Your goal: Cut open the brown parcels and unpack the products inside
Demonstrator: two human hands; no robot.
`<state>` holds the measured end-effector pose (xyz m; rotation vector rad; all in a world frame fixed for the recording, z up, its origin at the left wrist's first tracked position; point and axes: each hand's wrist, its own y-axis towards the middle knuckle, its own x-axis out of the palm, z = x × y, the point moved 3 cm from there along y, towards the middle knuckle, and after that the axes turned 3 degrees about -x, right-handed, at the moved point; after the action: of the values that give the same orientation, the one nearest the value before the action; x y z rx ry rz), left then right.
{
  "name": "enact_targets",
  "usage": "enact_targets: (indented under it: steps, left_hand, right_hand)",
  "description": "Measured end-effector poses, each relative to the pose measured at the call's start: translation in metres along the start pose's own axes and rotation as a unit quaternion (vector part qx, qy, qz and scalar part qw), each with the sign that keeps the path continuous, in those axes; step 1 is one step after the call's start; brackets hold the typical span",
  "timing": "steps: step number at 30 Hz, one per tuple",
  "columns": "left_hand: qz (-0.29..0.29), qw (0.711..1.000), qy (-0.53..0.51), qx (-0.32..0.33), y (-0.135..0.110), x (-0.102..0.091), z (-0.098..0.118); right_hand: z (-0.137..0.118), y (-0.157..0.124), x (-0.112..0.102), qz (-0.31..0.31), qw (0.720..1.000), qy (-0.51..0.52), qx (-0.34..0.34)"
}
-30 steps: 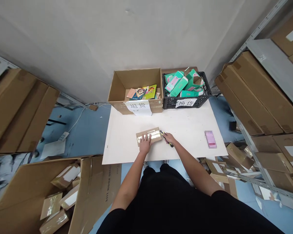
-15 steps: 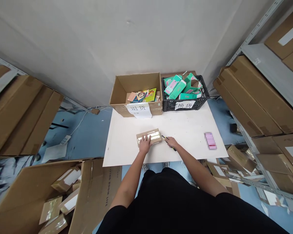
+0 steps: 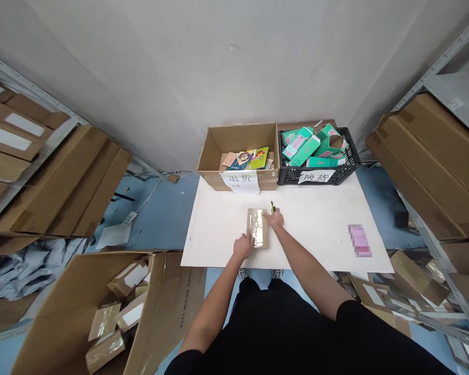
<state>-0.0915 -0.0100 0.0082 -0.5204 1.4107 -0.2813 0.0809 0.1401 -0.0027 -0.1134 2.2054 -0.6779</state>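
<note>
The right hand's (image 3: 274, 217) fingers are closed round a cutter (image 3: 273, 207), its tip toward the wall, and they also meet the right edge of a parcel (image 3: 258, 228). The left hand's (image 3: 244, 246) fingers lie against the parcel's left edge, near the person; from here I can't tell whether they grip it or only rest there. The parcel sits on the white table (image 3: 214, 229), long sides running toward the wall, shiny tape down its top. Well off to the right lies a pink thing (image 3: 359, 241), too blurred to name. At the back, a carton (image 3: 210, 180) with booklets (image 3: 247, 159) inside stands just beside a black crate (image 3: 346, 177) heaped with green boxes (image 3: 305, 151). Each bears a paper sign. Left of the table, a big box (image 3: 58, 317) holds more taped parcels (image 3: 105, 351).
</note>
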Motion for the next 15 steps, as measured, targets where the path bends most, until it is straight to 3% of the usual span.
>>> enact_targets:
  steps: [2,5,8,11,13,15]
  left_hand:
    - [-0.012,0.997,0.001,0.073,-0.007,0.005,0.011]
    - [0.047,0.989,0.023,0.139,0.002,-0.008,0.019]
    - [0.062,0.970,0.054,0.229,0.028,-0.027,0.026]
    - [0.015,0.943,0.080,0.322,0.053,-0.034,0.029]
    - [-0.003,0.941,0.074,0.329,0.061,-0.029,0.028]
    - [0.004,0.954,0.061,0.294,0.061,-0.020,0.027]
  right_hand:
    - [-0.016,0.016,-0.010,-0.013,1.000,-0.015,-0.018]
    - [-0.009,0.018,-0.025,0.005,1.000,-0.006,-0.029]
    - [0.035,-0.008,-0.033,0.042,0.999,-0.002,-0.023]
    - [0.088,-0.043,-0.024,0.012,1.000,-0.017,0.009]
    - [0.109,-0.057,-0.014,-0.021,1.000,-0.009,0.020]
    - [0.110,-0.057,-0.008,-0.033,0.999,-0.001,0.021]
